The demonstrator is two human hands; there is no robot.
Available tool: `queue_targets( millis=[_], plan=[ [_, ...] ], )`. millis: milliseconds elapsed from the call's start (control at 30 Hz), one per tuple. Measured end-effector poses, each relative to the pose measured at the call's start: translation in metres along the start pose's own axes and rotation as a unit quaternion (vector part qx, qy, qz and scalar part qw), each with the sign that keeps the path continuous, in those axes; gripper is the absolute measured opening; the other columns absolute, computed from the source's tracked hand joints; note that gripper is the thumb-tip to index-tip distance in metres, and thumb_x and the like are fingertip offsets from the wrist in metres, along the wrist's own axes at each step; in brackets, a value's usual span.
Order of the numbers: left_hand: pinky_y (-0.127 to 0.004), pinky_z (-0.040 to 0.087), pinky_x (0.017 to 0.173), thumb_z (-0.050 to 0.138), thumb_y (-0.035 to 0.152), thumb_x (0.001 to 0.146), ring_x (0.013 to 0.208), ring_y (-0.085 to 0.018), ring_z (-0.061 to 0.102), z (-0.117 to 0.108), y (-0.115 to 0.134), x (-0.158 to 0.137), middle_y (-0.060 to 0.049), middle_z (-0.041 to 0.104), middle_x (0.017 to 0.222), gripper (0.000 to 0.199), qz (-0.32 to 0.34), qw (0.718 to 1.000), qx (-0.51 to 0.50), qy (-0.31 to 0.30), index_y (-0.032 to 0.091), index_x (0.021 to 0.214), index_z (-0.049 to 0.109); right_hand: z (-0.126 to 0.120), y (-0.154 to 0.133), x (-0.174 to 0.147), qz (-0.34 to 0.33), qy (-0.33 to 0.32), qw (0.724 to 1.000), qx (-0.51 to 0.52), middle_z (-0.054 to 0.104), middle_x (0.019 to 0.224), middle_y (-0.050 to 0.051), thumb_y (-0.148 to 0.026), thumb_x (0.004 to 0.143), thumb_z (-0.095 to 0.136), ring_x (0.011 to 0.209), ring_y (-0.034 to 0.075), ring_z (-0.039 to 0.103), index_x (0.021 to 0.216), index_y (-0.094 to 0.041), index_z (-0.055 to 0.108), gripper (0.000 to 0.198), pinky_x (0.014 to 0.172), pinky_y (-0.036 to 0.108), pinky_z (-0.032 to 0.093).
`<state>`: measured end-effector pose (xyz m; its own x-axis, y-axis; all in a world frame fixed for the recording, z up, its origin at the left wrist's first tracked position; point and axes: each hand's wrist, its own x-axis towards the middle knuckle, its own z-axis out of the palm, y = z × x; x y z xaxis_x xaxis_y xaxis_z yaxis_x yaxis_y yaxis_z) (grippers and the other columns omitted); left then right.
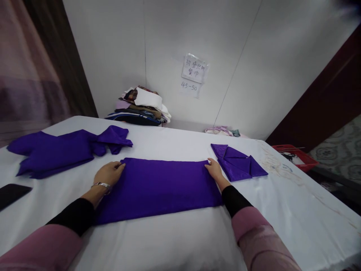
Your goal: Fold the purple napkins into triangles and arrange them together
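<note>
A purple cloth napkin (163, 188), folded into a wide rectangle, lies flat on the white-covered table (158, 244) in front of me. My left hand (109, 174), with a silver watch or bracelet at the wrist, pinches its far left corner. At the far right corner, my right hand (214, 171) grips the cloth edge between thumb and fingers. Just beyond the right hand rests another purple napkin (237, 163) folded into pointed triangles. To the left, a loose heap of purple cloth (60, 152) lies rumpled, with a smaller folded purple piece (114, 138) against it.
A dark phone-like slab (12, 195) lies at the table's left edge. Against the wall are a stack of folded clothes (142, 107) and a small pile of fabric (221, 130). A red basket (299, 156) stands beyond the right edge. Handwritten paper signs (194, 71) hang on the wall.
</note>
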<state>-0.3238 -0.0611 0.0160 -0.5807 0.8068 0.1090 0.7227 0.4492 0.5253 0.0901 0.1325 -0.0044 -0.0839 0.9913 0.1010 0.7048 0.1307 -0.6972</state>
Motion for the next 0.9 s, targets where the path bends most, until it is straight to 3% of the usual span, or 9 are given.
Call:
queue_targets(
  millis=[167,633,900],
  plan=[
    [-0.037,0.044,0.076,0.041,0.040,0.081,0.092,-0.028,0.059,0.004,-0.002,0.002,-0.013,0.065,0.098,0.035,0.009,0.993,0.115,-0.017,0.017,0.087,0.066,-0.001,-0.002,-0.003,-0.013,-0.007,0.998,-0.055,0.063,0.078,0.003,-0.023,0.072,0.058,0.073,0.018,0.056,0.117,-0.017,0.058,0.045,0.066,0.027,0.038],
    [-0.030,0.042,0.076,0.042,0.034,0.082,0.089,-0.021,0.059,0.006,-0.004,-0.010,-0.008,0.067,0.091,0.029,-0.018,0.989,0.140,0.037,0.020,0.081,0.068,0.006,0.022,0.005,-0.077,-0.036,0.984,-0.154,0.065,0.080,0.005,-0.037,0.080,0.044,0.073,0.020,0.060,0.122,-0.014,0.052,0.048,0.064,0.029,0.040],
    [-0.031,0.042,0.075,0.042,0.033,0.082,0.088,-0.022,0.059,0.007,-0.003,-0.011,-0.009,0.067,0.090,0.029,-0.028,0.990,0.126,0.051,0.019,0.078,0.067,0.005,0.018,0.003,-0.080,-0.046,0.981,-0.168,0.065,0.081,0.005,-0.038,0.081,0.042,0.072,0.020,0.061,0.122,-0.015,0.052,0.048,0.062,0.029,0.041]
  ],
)
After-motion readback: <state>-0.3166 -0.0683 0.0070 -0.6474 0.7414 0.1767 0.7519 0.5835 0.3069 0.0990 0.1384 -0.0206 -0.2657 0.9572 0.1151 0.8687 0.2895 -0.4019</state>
